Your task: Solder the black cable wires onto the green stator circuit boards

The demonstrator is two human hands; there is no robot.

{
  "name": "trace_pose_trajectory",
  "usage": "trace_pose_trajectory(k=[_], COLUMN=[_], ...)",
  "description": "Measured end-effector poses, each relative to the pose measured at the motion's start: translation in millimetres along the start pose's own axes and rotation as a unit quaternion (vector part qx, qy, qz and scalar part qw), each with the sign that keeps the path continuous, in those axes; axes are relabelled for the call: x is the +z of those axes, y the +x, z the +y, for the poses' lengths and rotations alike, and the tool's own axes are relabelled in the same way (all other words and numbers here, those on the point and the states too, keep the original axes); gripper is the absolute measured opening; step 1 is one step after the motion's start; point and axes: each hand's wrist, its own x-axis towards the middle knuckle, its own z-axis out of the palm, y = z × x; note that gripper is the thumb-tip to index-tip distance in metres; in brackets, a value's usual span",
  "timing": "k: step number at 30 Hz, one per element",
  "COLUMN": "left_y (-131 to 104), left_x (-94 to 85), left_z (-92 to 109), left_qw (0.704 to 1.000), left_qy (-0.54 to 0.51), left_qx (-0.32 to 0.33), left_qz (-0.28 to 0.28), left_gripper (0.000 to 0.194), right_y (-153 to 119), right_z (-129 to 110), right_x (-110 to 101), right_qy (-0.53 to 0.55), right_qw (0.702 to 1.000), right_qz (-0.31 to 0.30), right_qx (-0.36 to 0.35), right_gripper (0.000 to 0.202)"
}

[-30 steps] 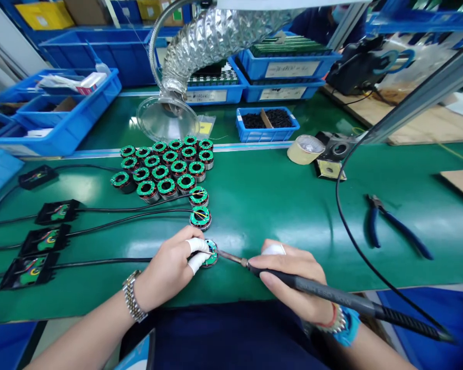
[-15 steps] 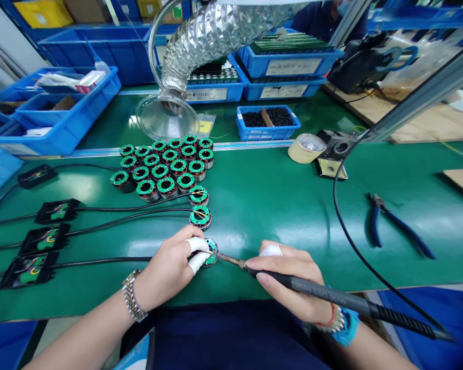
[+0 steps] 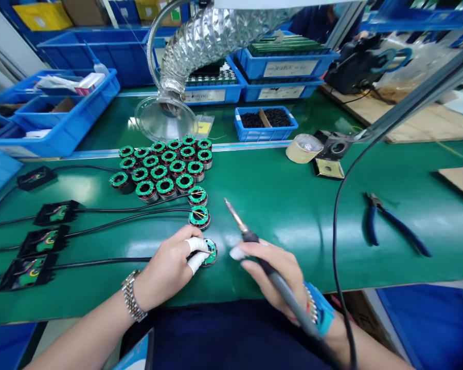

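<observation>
My left hand (image 3: pixel 173 259), with white finger cots, is closed in a pinch at the nearest motor stator (image 3: pixel 212 253), which has a round green circuit board on top. A thin wire end (image 3: pixel 205 251) shows between its fingertips; the fingers hide part of the board. A black cable (image 3: pixel 104 262) runs in under this hand from the left. My right hand (image 3: pixel 275 267) grips a soldering iron (image 3: pixel 262 249), its tip raised up and left, apart from the stator. Two wired stators (image 3: pixel 199 217) sit just beyond, yellowish wires lying across their boards.
Several more stators (image 3: pixel 164 187) stand grouped behind. Black housings (image 3: pixel 48 240) with cables lie at the left. A funnel-ended exhaust duct (image 3: pixel 165 118) hangs over the back. Tape roll (image 3: pixel 304 149), soldering iron stand (image 3: pixel 334 146) and cutters (image 3: pixel 393 223) are at the right; the iron's cord (image 3: pixel 335 221) loops nearby.
The soldering iron has come away from the stator, and its tip has swung up toward the back. My right hand has shifted left. My left hand keeps its pinch.
</observation>
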Motion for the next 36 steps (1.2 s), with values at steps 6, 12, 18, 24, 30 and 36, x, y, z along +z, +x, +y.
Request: trace_pose_trajectory(k=[6,12,18,24,30,36], left_y=[-1.7,6.0,10.1,2.8,3.3,6.1], left_x=[1.9,-14.3,-17.7,-5.9,-6.3,-7.4], left_z=[-2.9,-5.4,-3.6,3.9,4.1,2.9], left_qw=[1.000,0.996,0.994,0.997,0.993,0.990], left_qy=[-0.002,-0.016,-0.002,0.041,0.065,0.058], left_qx=[0.004,0.054,0.038,-0.016,-0.031,-0.063], left_qz=[0.005,-0.072,-0.102,-0.071,-0.089,-0.116], left_gripper=[0.010,0.012,0.013,0.012,0.015,0.012], right_y=[9.2,11.2,13.1,7.3,4.4,-0.5], right_z=[3.3,5.7,9.3,3.0,-10.6,-13.3], right_x=[46.0,46.4,37.8,23.2,-17.8,-29.3], right_qy=[0.018,0.039,0.065,0.011,-0.020,0.015], right_qw=[0.996,0.993,0.987,0.998,0.998,0.999], right_qz=[-0.074,-0.101,-0.136,-0.046,-0.021,-0.049], right_qx=[0.049,0.054,0.057,0.030,-0.049,-0.009], right_gripper=[0.054,0.048,0.052,0.037,0.030,0.028])
